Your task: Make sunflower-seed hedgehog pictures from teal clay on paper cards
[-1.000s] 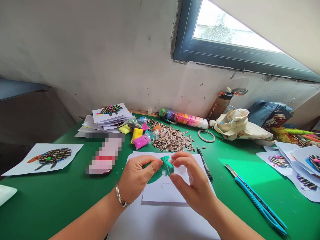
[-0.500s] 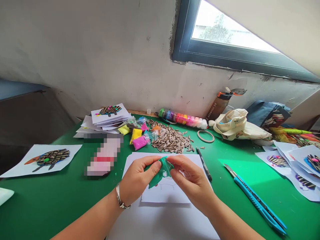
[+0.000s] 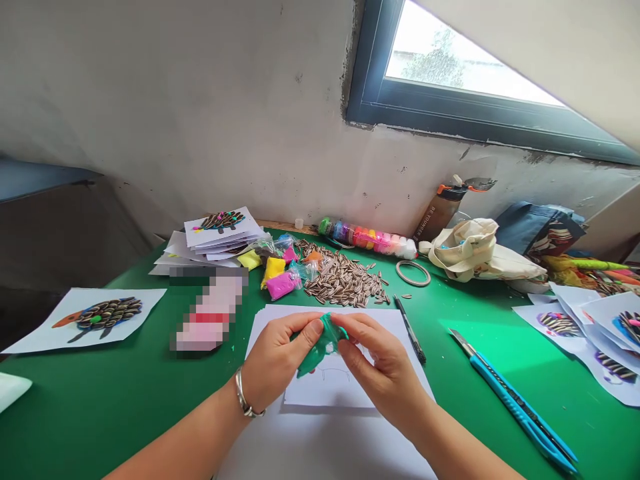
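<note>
My left hand [image 3: 286, 357] grips a small plastic bag of green modelling clay [image 3: 311, 353] between thumb and fingers. The thumb and fingertips of my right hand [image 3: 383, 353] pinch the bag's upper right side. Both hands hold it above a sheet of white paper [image 3: 320, 398], which carries a faint pencil outline, partly hidden by the hands. That sheet lies on larger white paper [image 3: 280, 443]. Just right of my right hand is a black pen [image 3: 411, 331]. Beyond the hands lies a heap of sunflower seeds [image 3: 345, 280].
Bags of coloured clay [image 3: 281, 285] lie left of the seeds. A blue utility knife [image 3: 523, 403], its blade out, lies at right. Behind are a tape roll [image 3: 413, 273], a bottle [image 3: 440, 212] and a cloth bag [image 3: 470, 250]. Seed pictures [image 3: 103, 320] lie on both sides.
My right fingers have shifted slightly on the bag's upper edge. Both hands still hold the bag in nearly the same place. The view has moved a little.
</note>
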Demonstrator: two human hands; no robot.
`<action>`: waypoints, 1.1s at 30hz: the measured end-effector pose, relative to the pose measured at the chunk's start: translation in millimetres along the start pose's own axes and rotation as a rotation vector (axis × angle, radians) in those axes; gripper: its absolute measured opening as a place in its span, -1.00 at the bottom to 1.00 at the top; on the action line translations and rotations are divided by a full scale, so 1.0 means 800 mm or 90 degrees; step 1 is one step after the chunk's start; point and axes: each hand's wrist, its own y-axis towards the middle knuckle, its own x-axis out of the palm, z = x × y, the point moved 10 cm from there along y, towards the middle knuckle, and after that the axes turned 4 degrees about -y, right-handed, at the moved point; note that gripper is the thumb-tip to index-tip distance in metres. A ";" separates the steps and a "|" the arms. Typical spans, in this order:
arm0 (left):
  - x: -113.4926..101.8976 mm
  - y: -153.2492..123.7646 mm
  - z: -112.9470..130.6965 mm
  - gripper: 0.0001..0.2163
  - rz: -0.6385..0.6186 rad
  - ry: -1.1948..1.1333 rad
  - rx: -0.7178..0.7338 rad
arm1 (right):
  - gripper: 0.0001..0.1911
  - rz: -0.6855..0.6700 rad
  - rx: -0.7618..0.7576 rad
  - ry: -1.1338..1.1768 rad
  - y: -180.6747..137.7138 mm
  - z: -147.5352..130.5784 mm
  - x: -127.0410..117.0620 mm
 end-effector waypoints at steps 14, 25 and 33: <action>-0.002 -0.002 -0.005 -0.51 0.039 -0.004 -0.028 | -0.71 -0.012 0.073 -0.001 0.001 0.004 0.007; -0.002 -0.006 -0.011 -0.49 0.035 0.023 -0.046 | -0.67 -0.108 0.098 0.018 0.001 0.003 0.025; -0.002 0.000 -0.004 -0.55 0.030 0.004 -0.042 | -0.90 -0.054 0.194 0.084 -0.007 0.028 0.019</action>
